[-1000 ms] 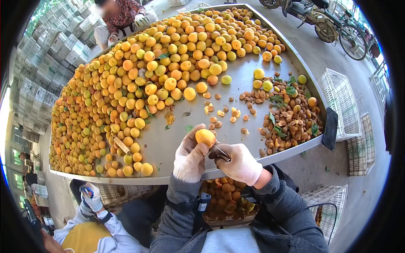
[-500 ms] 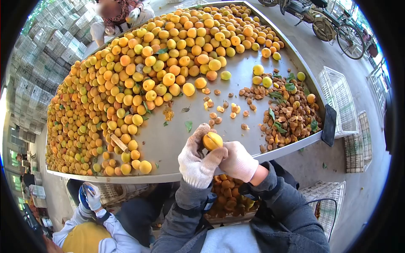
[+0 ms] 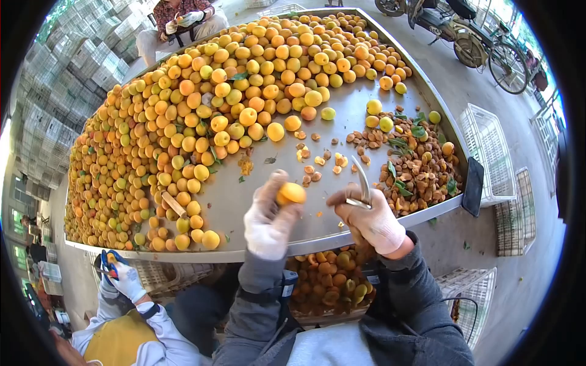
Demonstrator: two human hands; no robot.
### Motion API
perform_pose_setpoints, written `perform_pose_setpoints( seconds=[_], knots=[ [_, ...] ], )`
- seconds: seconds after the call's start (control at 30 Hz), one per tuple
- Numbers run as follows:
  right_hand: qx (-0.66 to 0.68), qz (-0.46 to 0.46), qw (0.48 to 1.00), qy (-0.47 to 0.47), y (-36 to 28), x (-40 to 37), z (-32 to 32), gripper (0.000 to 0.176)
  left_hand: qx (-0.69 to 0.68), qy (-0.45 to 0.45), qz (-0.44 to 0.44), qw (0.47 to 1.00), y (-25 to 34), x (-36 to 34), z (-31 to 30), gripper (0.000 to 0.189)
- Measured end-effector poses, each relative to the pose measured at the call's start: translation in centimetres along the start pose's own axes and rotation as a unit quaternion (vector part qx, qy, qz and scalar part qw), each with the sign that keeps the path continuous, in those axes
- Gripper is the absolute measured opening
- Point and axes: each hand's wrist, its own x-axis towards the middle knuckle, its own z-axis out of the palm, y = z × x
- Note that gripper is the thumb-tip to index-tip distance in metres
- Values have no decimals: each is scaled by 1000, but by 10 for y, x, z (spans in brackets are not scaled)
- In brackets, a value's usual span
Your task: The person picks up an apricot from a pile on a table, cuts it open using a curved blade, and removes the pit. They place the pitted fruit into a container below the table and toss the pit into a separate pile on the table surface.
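My gloved left hand (image 3: 267,221) grips a yellow-orange apricot (image 3: 291,194) between thumb and fingers, slightly blurred, over the table's near edge. To its right, my gloved right hand (image 3: 373,221) is closed around a silver metal tool (image 3: 364,183) with two slender prongs spread apart, one long and curved, pointing up and away. Its handle is hidden in the palm. Beyond my hands, a few torn apricot pieces (image 3: 340,160) and loose pits lie on the metal table (image 3: 268,180). Below my hands, a crate holds split apricots (image 3: 329,277).
Whole apricots (image 3: 201,122) cover the table's left and far side. A heap of pits (image 3: 421,165) with leaves lies right, near a dark flat object (image 3: 473,187) on the rim. White crates (image 3: 488,152) stand on the floor. Co-workers sit at left (image 3: 125,341) and far side (image 3: 177,24).
My hands were together at the apricot and are now apart. The right hand has moved right, bringing the metal tool into view; the left has shifted slightly left with the apricot.
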Motion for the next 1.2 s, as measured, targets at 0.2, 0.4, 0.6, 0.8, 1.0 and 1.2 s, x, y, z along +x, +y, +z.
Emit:
perform_pose_setpoints(
  seconds=[0.2, 0.4, 0.6, 0.8, 1.0, 1.2],
  knots=[
    [-148, -283, 943, 93, 26, 25, 12, 29, 273, -74, 116, 952, -1, -10, 27, 53],
    [78, -69, 995, 2, 9, 15, 1, 19, -88, -27, -148, 985, -4, -10, 25, 43],
    [26, -39, 993, -107, 7, -2, -18, 15, -280, -74, -183, 939, -6, -2, 6, 48],
    [85, -121, 988, 54, 13, 9, -2, 14, -241, -53, -214, 945, -16, -5, 18, 50],
    [390, -332, 840, 179, 4, 20, 6, 22, -173, -77, -260, 947, -18, -16, 31, 49],
    [255, -460, 832, 176, 16, 21, 12, 28, -135, -63, -252, 956, -19, -22, 47, 44]
  ],
)
